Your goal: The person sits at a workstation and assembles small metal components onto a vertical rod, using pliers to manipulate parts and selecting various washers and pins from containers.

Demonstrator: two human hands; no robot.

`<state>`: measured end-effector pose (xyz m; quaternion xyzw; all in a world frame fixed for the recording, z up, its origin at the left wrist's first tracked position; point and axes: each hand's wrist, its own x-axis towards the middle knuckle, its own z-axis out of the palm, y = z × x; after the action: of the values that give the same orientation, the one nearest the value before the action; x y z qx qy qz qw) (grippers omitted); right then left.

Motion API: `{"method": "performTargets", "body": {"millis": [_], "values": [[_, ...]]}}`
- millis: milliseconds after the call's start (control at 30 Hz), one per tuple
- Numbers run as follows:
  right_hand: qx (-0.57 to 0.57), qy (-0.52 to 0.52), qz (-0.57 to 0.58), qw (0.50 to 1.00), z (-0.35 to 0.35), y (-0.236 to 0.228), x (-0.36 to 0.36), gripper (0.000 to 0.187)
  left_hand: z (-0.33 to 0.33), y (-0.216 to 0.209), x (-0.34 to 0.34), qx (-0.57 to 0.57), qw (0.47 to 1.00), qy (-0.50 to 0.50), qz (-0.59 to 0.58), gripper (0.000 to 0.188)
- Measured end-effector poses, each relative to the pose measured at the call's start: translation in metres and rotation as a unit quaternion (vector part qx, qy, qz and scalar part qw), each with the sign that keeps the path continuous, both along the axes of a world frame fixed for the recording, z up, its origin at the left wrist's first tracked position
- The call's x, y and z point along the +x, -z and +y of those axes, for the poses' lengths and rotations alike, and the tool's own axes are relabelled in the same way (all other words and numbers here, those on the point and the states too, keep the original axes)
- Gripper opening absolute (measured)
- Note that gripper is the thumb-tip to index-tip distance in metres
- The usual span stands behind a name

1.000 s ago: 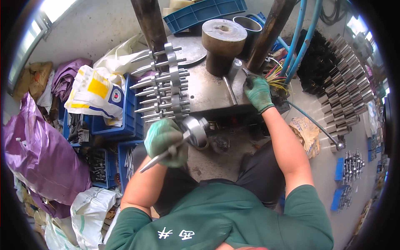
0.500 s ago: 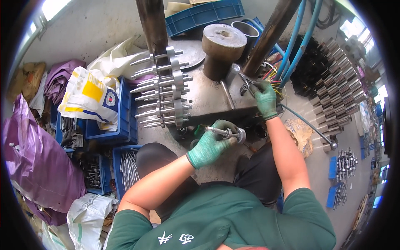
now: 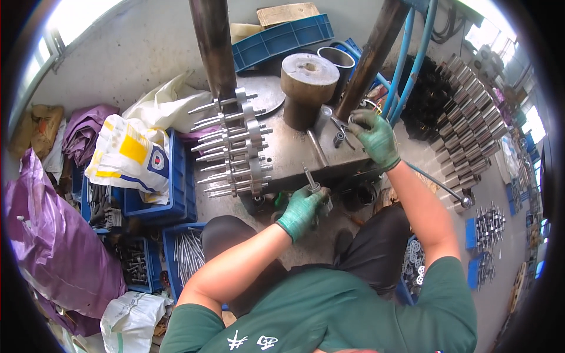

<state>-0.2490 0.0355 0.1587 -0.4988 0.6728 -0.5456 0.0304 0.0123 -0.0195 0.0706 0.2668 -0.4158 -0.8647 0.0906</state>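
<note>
My left hand (image 3: 301,213), in a green glove, is closed around a metal shaft (image 3: 309,176) near the table's front edge. The shaft's thin end points up, and a round collar sits just above my fingers; its lower part is hidden by the hand. My right hand (image 3: 376,140), gloved too, is raised over the table's right side. Its thumb and fingertips pinch what looks like a small metal ring (image 3: 352,119). Beside those fingertips lie dark pliers (image 3: 340,126) and a small dark sleeve (image 3: 338,139) on the metal table (image 3: 288,159).
Several shafts with discs (image 3: 241,144) lie in a row on the table's left. A heavy stepped cylinder (image 3: 309,79) stands behind, between two steel columns (image 3: 213,47). A blue bin (image 3: 183,194) holds a sack on the left; a bin of rods (image 3: 187,256) is by my left knee.
My left hand has turned the shaft from pointing left to pointing up. My right hand has lifted from beside the pliers with the small ring. The whole view has tilted slightly.
</note>
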Motion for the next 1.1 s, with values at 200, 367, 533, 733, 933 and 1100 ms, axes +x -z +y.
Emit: {"method": "performTargets", "body": {"millis": [200, 367, 533, 733, 933, 1100], "values": [[0.004, -0.037, 0.110, 0.993, -0.020, -0.030, 0.007, 0.019, -0.001, 0.011, -0.002, -0.045, 0.999, -0.008, -0.003, 0.019], [-0.023, 0.028, 0.020, 0.999, -0.004, 0.019, -0.009, 0.020, -0.011, 0.018, -0.001, 0.007, 1.000, -0.011, 0.019, 0.014], [0.021, 0.091, -0.111, 0.989, 0.035, 0.075, -0.012, 0.014, -0.014, 0.010, 0.018, -0.088, 0.995, -0.004, 0.046, 0.027], [0.101, 0.134, -0.026, 0.986, 0.031, 0.059, -0.015, 0.023, -0.008, -0.015, 0.045, -0.114, 0.988, -0.010, 0.103, 0.028], [0.097, 0.111, -0.003, 0.989, 0.034, 0.062, -0.029, 0.027, -0.012, -0.008, 0.055, -0.043, 0.996, -0.002, 0.076, 0.029], [0.113, 0.081, -0.022, 0.990, 0.041, 0.065, -0.025, 0.031, -0.013, -0.001, 0.055, -0.133, 0.990, 0.030, 0.031, 0.036]]}}
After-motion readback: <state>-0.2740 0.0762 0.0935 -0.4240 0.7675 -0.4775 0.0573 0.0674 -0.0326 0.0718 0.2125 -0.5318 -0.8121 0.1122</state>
